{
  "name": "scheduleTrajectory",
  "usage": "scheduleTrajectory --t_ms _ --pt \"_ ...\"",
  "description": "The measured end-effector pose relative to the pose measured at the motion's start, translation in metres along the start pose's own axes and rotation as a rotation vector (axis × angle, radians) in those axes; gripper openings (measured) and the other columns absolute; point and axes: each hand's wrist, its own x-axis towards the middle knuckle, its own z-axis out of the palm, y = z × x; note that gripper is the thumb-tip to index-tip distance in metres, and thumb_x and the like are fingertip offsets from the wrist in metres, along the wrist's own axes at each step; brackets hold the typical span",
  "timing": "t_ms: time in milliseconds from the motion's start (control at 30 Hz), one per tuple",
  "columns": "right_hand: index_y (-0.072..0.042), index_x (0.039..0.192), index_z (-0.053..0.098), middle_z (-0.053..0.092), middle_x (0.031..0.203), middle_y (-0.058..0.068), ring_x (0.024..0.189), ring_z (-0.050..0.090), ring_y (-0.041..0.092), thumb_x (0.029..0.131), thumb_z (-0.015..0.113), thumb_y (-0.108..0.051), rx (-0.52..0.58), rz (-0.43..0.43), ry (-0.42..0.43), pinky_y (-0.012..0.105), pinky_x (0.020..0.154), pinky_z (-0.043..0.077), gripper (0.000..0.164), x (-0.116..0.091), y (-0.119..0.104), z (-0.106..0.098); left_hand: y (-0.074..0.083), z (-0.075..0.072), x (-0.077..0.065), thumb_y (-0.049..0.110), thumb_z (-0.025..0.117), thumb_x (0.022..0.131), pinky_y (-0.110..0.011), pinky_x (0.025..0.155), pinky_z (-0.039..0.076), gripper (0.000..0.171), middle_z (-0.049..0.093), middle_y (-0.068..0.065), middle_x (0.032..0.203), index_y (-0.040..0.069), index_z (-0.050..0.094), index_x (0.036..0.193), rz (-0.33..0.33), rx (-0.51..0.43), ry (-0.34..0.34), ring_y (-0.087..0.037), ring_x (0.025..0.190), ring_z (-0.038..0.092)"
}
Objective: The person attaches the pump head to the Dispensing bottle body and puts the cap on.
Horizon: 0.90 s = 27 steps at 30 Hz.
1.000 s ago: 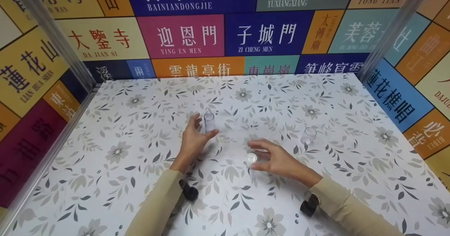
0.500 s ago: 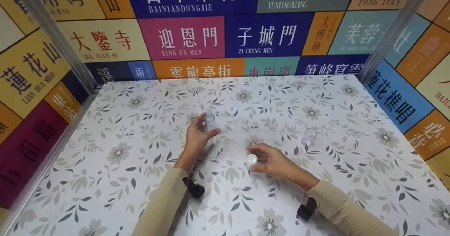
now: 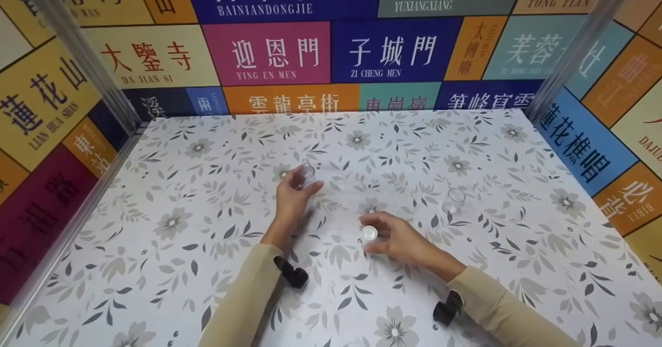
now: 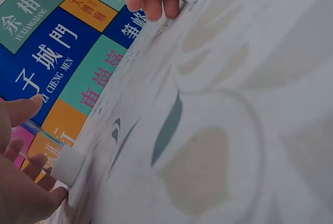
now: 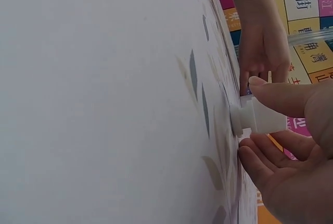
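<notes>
A clear bottle (image 3: 309, 172) stands white end down on the counter (image 3: 320, 290), the left hand (image 3: 291, 197) curving a half-closed grip around it. Nearer the person, the right hand (image 3: 402, 238) curls likewise round a white container (image 3: 369, 233); firmness cannot be told. The step seems to be taking hold; lifting would call for tighter fingers. A clear cup (image 3: 453, 201) sits farther right.

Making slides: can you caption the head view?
Left hand at a clear container, right hand at a white container, floral tabletop below.
</notes>
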Motion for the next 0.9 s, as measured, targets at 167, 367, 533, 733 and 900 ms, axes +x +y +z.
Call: scheduleTrajectory --t_ms 167,367,533,733,900 --pt "0.002 0.131 0.057 0.058 0.139 0.023 0.131 0.055 0.043 0.081 0.078 -0.006 0.003 -0.005 0.026 0.042 0.112 0.047 0.055 0.0012 -0.0001 0.0026 0.0001 0.0039 0.0023 0.006 0.078 0.083 -0.037 0.116 0.043 0.054 0.061 -0.021 0.137 0.002 0.059 0.134 0.011 -0.014 0.054 -0.032 0.133 0.056" --pt "0.001 0.126 0.061 0.061 0.133 0.023 0.126 0.06 0.043 0.082 0.077 -0.005 -0.022 -0.029 0.036 0.039 0.107 0.051 0.047 0.0008 0.0015 0.0035 -0.0016 0.0046 -0.0007 0.008 0.075 0.087 -0.035 0.117 0.042 0.053 0.06 -0.018 0.141 0.005 0.058 0.137 -0.024 -0.001 0.085 -0.029 0.136 0.054" --pt "-0.006 0.118 0.066 0.067 0.124 0.016 0.119 0.065 0.037 0.081 0.079 -0.009 -0.08 0.016 0.052 0.042 0.105 0.053 0.039 0.0015 0.0001 0.0034 -0.0037 0.0061 -0.0017 0.015 0.074 0.089 -0.035 0.119 0.04 0.056 0.057 -0.015 0.145 0.008 0.055 0.142 -0.051 0.043 0.084 -0.028 0.139 0.052" --pt "-0.007 0.117 0.069 0.068 0.122 0.014 0.111 0.069 0.031 0.081 0.08 -0.012 -0.121 0.009 0.052 0.033 0.096 0.058 0.039 0.0012 -0.0023 0.0023 -0.0056 0.0067 -0.0015 0.01 0.075 0.088 -0.035 0.118 0.041 0.057 0.058 -0.02 0.143 0.002 0.055 0.141 -0.039 -0.028 0.083 -0.03 0.137 0.054" --pt "-0.006 0.12 0.068 0.067 0.122 0.018 0.106 0.071 0.032 0.081 0.079 -0.01 -0.086 0.004 0.046 0.023 0.079 0.06 0.04 0.0017 -0.0057 -0.0002 -0.0036 0.0061 -0.0003 0.01 0.075 0.087 -0.035 0.118 0.04 0.058 0.057 -0.019 0.144 0.0 0.055 0.14 -0.039 -0.051 0.091 -0.029 0.137 0.053"
